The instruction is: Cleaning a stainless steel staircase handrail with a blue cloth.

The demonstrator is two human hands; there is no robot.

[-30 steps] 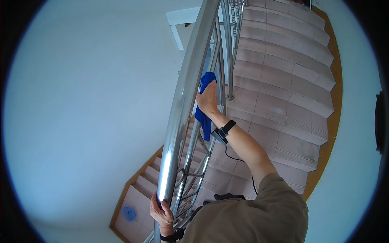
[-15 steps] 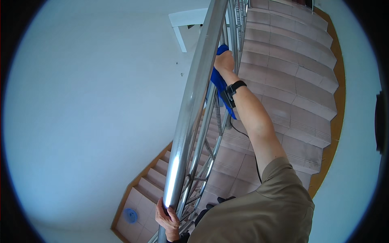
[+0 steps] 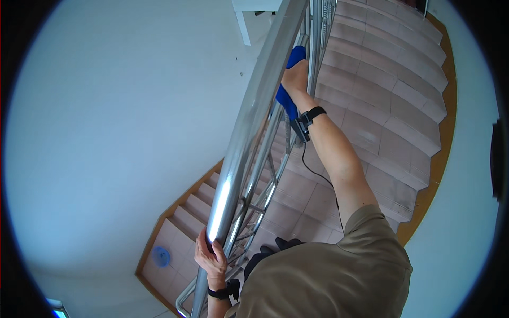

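My right hand [image 3: 295, 77] is stretched far up the staircase railing, its grip clenched on a blue cloth [image 3: 288, 90] that it presses against the steel handrail [image 3: 249, 138] and the upright bars just beside it. The cloth wraps under my palm and hangs down along the bars toward my wrist, where a black wristband [image 3: 313, 115] sits with a thin cable [image 3: 315, 169] running down my forearm. My left hand [image 3: 211, 258] is near, low in view, its grip closed around the same handrail at its lower end; it wears a black band too. The pinkish stair steps [image 3: 387, 90] climb on the right. Far below on the left, a small blue round object [image 3: 160, 257] lies on the lower landing.
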